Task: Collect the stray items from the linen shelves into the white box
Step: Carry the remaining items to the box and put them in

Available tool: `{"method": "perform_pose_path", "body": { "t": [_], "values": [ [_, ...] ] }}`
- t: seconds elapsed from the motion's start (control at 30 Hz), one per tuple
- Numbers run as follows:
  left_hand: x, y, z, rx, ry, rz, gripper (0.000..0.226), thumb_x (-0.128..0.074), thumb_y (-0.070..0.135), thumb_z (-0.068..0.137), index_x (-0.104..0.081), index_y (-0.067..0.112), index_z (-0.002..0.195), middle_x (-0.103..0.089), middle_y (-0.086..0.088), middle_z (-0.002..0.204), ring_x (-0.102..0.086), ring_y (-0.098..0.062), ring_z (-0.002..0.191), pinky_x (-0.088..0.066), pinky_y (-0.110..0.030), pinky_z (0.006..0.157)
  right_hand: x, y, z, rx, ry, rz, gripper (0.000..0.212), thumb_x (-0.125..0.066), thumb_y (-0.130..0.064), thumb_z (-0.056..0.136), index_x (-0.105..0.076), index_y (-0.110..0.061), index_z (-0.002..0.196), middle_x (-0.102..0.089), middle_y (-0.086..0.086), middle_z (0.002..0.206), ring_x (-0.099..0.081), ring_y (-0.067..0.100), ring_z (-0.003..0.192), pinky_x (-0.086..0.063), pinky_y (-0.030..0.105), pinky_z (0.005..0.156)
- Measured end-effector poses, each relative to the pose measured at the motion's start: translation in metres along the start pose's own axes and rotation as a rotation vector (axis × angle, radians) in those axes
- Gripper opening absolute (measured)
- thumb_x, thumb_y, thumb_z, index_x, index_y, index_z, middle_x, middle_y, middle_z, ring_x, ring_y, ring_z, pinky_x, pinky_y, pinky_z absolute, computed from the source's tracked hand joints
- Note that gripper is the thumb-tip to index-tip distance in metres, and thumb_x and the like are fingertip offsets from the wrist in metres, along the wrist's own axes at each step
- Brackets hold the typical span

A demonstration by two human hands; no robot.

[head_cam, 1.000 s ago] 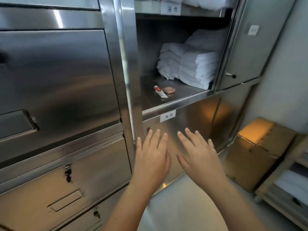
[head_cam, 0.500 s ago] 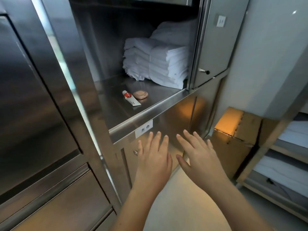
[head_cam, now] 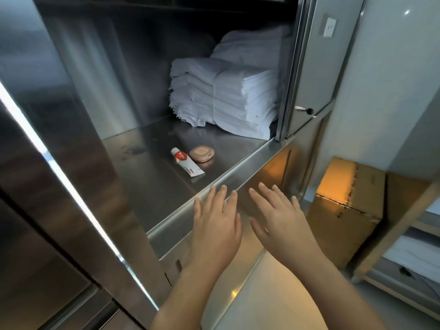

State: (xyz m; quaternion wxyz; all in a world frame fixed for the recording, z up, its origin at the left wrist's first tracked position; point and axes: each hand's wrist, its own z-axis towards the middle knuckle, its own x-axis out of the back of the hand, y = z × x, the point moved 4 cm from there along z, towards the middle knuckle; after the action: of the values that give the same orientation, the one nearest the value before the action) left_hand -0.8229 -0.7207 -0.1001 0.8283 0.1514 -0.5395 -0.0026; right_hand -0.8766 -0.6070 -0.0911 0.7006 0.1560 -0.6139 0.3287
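Two stray items lie on the brushed stainless steel shelf (head_cam: 147, 172) of an open metal linen cabinet: a small white squeeze tube with a red label and white cap (head_cam: 187, 164), lying flat with its crimped end towards the front lip, and just beside it on the right a round pale-pink compact case (head_cam: 202, 153), touching or nearly touching the tube. Behind them, well back at the right, sits a stack of folded white towels (head_cam: 228, 98). The left hand (head_cam: 215, 225) and right hand (head_cam: 281, 220) hover side by side before the shelf's front edge, palms down, fingers straight and spread, holding nothing. Whether the left fingertips (head_cam: 223, 190) touch the lip cannot be told. A brown cardboard box (head_cam: 342, 210) stands on the floor at the right.
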Motion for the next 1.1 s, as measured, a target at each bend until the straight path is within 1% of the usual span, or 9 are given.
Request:
{"method": "perform_pose_path", "body": {
  "t": [0.07, 0.2, 0.27, 0.43, 0.63, 0.77, 0.83, 0.97, 1.1],
  "values": [
    [-0.007, -0.009, 0.012, 0.017, 0.000, 0.003, 0.047, -0.038, 0.024, 0.096, -0.032, 0.018, 0.143, -0.025, -0.003, 0.153, -0.008, -0.021, 0.143, -0.004, -0.046, 0.114, -0.007, 0.002, 0.017, 0.015, -0.013, 0.020, 0.056, -0.034, -0.041, 0.098, -0.010, -0.032, 0.147, -0.005, -0.008, 0.156, -0.001, 0.016, 0.144, -0.007, 0.041, 0.115],
    [-0.018, -0.024, 0.039, 0.079, 0.045, -0.016, 0.043, -0.055, 0.014, 0.089, -0.050, 0.008, 0.131, -0.044, -0.014, 0.141, -0.031, -0.032, 0.136, -0.019, -0.058, 0.107, -0.024, 0.010, 0.057, 0.083, -0.033, 0.061, 0.055, -0.036, -0.038, 0.097, -0.013, -0.031, 0.147, -0.008, -0.006, 0.156, -0.003, 0.018, 0.144, -0.008, 0.043, 0.115],
    [-0.026, -0.032, 0.056, 0.119, 0.076, 0.010, 0.043, -0.058, 0.012, 0.086, -0.053, 0.006, 0.128, -0.047, -0.016, 0.138, -0.035, -0.033, 0.133, -0.023, -0.059, 0.105, -0.032, 0.014, 0.081, 0.134, -0.036, 0.062, 0.056, -0.039, -0.036, 0.097, -0.015, -0.030, 0.147, -0.010, -0.005, 0.156, -0.004, 0.019, 0.144, -0.010, 0.043, 0.114],
    [-0.043, -0.053, 0.104, 0.237, 0.036, 0.091, 0.050, -0.038, 0.024, 0.096, -0.027, 0.016, 0.145, -0.019, -0.005, 0.154, -0.007, -0.020, 0.143, -0.004, -0.046, 0.114, -0.044, 0.025, 0.150, 0.281, -0.055, 0.058, 0.058, -0.042, -0.034, 0.096, -0.015, -0.029, 0.147, -0.012, -0.002, 0.156, -0.006, 0.020, 0.143, -0.009, 0.044, 0.114],
    [-0.058, -0.078, 0.147, 0.353, 0.076, 0.169, 0.053, -0.042, 0.020, 0.093, -0.026, 0.017, 0.145, -0.023, -0.004, 0.152, -0.010, -0.020, 0.143, -0.005, -0.045, 0.114, -0.060, 0.030, 0.218, 0.448, -0.070, 0.088, 0.058, -0.044, -0.034, 0.095, -0.019, -0.026, 0.146, -0.015, -0.004, 0.155, -0.010, 0.019, 0.143, -0.015, 0.042, 0.112],
    [-0.067, -0.093, 0.159, 0.431, 0.089, 0.185, 0.049, -0.044, 0.018, 0.092, -0.035, 0.012, 0.140, -0.028, -0.008, 0.150, -0.015, -0.022, 0.142, -0.008, -0.048, 0.113, -0.078, 0.024, 0.249, 0.558, -0.090, 0.115, 0.059, -0.046, -0.032, 0.093, -0.022, -0.023, 0.146, -0.020, -0.002, 0.154, -0.013, 0.021, 0.142, -0.017, 0.043, 0.110],
    [-0.073, -0.101, 0.163, 0.479, 0.060, 0.225, 0.048, -0.040, 0.022, 0.094, -0.033, 0.012, 0.141, -0.023, -0.008, 0.153, -0.012, -0.020, 0.142, -0.007, -0.047, 0.113, -0.086, 0.020, 0.260, 0.606, -0.090, 0.140, 0.057, -0.048, -0.031, 0.093, -0.027, -0.021, 0.145, -0.024, 0.001, 0.152, -0.017, 0.023, 0.141, -0.019, 0.045, 0.110],
    [-0.085, -0.116, 0.165, 0.590, -0.050, 0.290, 0.054, -0.031, 0.029, 0.098, -0.015, 0.012, 0.147, -0.003, -0.007, 0.157, 0.001, -0.018, 0.144, 0.000, -0.045, 0.113, -0.100, 0.013, 0.277, 0.674, -0.107, 0.175, 0.055, -0.051, -0.029, 0.091, -0.034, -0.017, 0.142, -0.029, 0.006, 0.151, -0.021, 0.026, 0.140, -0.021, 0.048, 0.108],
    [-0.090, -0.120, 0.163, 0.659, -0.102, 0.237, 0.055, -0.030, 0.031, 0.099, -0.012, 0.012, 0.147, -0.002, -0.006, 0.157, 0.001, -0.017, 0.144, -0.001, -0.046, 0.113, -0.109, 0.007, 0.291, 0.713, -0.133, 0.233, 0.055, -0.053, -0.029, 0.091, -0.035, -0.015, 0.141, -0.032, 0.007, 0.149, -0.021, 0.026, 0.140, -0.023, 0.051, 0.107]
  ]
}}
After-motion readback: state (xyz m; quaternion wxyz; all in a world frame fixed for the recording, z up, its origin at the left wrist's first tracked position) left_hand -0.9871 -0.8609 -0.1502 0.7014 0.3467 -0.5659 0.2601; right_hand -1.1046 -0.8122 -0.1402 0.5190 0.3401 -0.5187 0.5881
